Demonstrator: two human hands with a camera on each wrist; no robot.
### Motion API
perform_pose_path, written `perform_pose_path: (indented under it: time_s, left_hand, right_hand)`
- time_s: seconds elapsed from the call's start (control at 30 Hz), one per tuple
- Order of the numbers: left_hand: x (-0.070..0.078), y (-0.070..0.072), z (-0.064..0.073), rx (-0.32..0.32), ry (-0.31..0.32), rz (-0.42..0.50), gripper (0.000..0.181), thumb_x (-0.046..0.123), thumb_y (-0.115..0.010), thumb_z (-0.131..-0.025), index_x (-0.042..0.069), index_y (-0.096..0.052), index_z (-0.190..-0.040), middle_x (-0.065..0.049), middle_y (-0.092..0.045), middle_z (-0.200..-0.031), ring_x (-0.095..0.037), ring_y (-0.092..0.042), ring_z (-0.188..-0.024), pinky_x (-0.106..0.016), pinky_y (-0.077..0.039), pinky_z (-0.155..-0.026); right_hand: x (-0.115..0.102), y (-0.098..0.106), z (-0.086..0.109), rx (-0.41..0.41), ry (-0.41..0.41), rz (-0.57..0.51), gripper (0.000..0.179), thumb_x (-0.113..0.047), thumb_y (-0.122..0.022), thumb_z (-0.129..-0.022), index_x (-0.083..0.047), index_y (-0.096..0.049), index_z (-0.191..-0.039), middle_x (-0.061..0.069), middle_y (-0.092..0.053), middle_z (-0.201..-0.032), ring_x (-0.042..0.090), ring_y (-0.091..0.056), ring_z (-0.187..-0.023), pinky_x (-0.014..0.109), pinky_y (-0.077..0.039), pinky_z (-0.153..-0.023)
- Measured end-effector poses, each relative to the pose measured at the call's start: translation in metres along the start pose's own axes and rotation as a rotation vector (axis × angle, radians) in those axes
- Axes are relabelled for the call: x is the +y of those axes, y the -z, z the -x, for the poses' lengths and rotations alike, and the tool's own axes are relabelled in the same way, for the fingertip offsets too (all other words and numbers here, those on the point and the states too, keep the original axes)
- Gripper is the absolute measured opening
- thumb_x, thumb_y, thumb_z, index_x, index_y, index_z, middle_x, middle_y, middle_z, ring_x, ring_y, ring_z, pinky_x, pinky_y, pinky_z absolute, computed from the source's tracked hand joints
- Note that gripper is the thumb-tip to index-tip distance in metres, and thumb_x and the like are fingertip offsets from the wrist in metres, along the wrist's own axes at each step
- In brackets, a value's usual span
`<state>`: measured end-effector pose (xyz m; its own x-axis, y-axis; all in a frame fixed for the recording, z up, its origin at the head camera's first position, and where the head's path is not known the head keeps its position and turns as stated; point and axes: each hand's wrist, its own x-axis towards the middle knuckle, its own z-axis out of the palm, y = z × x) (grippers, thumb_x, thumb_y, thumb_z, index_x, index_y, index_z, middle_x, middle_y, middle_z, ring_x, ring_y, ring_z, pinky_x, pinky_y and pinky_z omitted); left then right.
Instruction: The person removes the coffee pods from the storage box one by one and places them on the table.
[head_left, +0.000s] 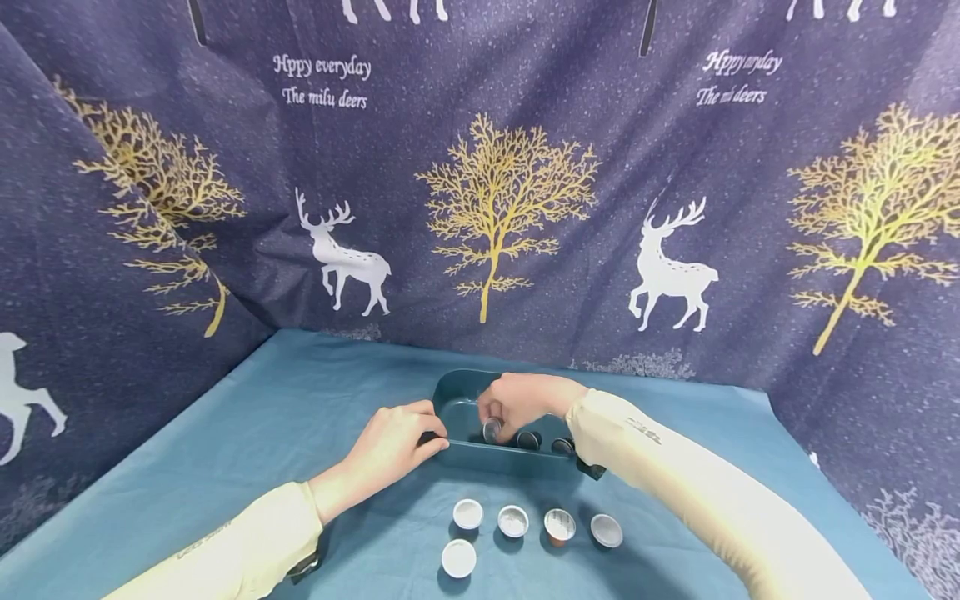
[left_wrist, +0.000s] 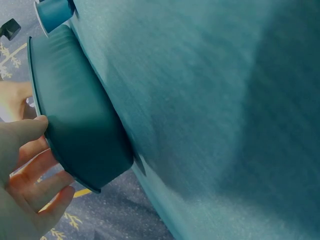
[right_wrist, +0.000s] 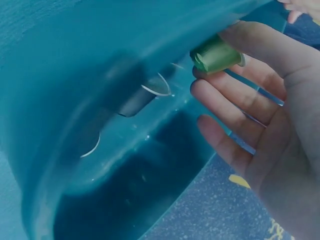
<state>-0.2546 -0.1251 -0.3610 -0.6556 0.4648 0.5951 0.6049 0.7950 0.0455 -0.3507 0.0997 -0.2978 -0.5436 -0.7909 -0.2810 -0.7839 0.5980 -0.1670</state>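
A teal plastic bin (head_left: pixel 487 455) stands on the table. My left hand (head_left: pixel 397 437) holds the bin's left end by the rim, with the thumb on the outer wall (left_wrist: pixel 80 110) in the left wrist view. Inside the bin, my right hand (head_left: pixel 528 396) pinches a small green coffee capsule (right_wrist: pixel 217 56) between thumb and fingers, close to the front wall. Two dark coffee capsules lie to its right along that wall: one in the middle (head_left: pixel 529 440) and another (head_left: pixel 562 447) partly hidden near the right sleeve.
In front of the bin, several pale-lidded capsules sit on the teal cloth (head_left: pixel 360 550): a row from a left one (head_left: pixel 468 513) to a tilted right one (head_left: pixel 607 531), with another capsule (head_left: pixel 459 558) nearer me. A dark patterned curtain (head_left: pixel 480 167) hangs behind.
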Motion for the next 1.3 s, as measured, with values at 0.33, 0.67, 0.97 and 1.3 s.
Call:
perform_pose_path:
  time_s: [0.33,0.67,0.97,1.3]
  left_hand:
    - [0.001,0.001,-0.001,-0.007,-0.003,-0.002,0.008,0.032,-0.08,-0.081,0.025,-0.077,-0.083,0.008,-0.064,-0.081,-0.005,-0.062,-0.063,-0.021,-0.045,-0.055]
    - [0.0,0.0,0.0,0.006,-0.003,-0.009,0.008,0.031,-0.08,-0.081,0.024,-0.077,-0.083,0.008,-0.063,-0.08,-0.005,-0.061,-0.062,-0.021,-0.044,-0.054]
    - [0.001,-0.001,0.001,0.023,-0.013,-0.008,0.009,0.03,-0.082,-0.08,0.024,-0.077,-0.082,0.009,-0.063,-0.079,-0.005,-0.062,-0.063,-0.022,-0.046,-0.055]
    - [0.001,0.0,0.001,0.024,-0.009,0.002,0.008,0.03,-0.082,-0.079,0.024,-0.077,-0.082,0.009,-0.063,-0.079,-0.005,-0.062,-0.063,-0.021,-0.046,-0.055]
  right_hand:
    - [0.004,0.0,0.015,0.054,-0.042,-0.015,0.023,-0.024,-0.082,-0.08,-0.025,-0.07,-0.099,-0.013,-0.071,-0.084,0.0,-0.064,-0.071,0.023,-0.053,-0.072]
    - [0.002,-0.001,0.027,0.145,-0.028,0.063,0.025,-0.032,-0.084,-0.078,-0.027,-0.07,-0.099,-0.013,-0.071,-0.085,-0.002,-0.062,-0.069,0.023,-0.052,-0.071]
    - [0.001,0.004,0.036,0.179,-0.02,0.064,0.024,-0.031,-0.083,-0.079,-0.03,-0.07,-0.099,-0.015,-0.071,-0.086,-0.002,-0.062,-0.073,0.024,-0.053,-0.071]
    - [-0.015,0.018,0.059,0.228,-0.023,0.068,0.026,-0.033,-0.081,-0.081,-0.031,-0.069,-0.104,-0.013,-0.07,-0.092,0.002,-0.064,-0.08,0.024,-0.052,-0.072]
